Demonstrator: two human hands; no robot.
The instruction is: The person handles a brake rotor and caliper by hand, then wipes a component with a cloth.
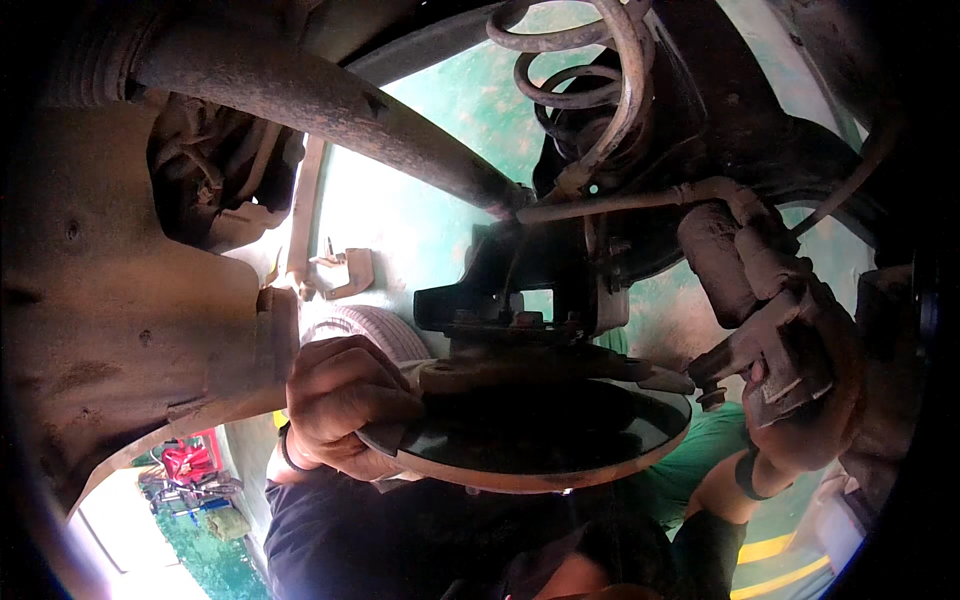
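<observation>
A brake disc (540,462) with a dark, glossy face and a worn brownish rim lies in the middle of the view. My left hand (345,405) is closed at its left edge, the fingers curled and a dark band round the wrist. My right hand (815,430) wraps round a dirty brake caliper (775,345), which is apart from the disc on the right. A bolt (712,396) sticks out from the caliper's lower left. Most of the right fingers are hidden behind the caliper. The dark hub bracket (520,310) stands behind the disc.
A coil spring (625,90) and dark suspension arm hang above, and a thick rusty tube (330,110) crosses from the upper left. A brown metal panel (130,300) fills the left. A tyre (370,325) stands behind my left hand. Red equipment (187,462) is at lower left.
</observation>
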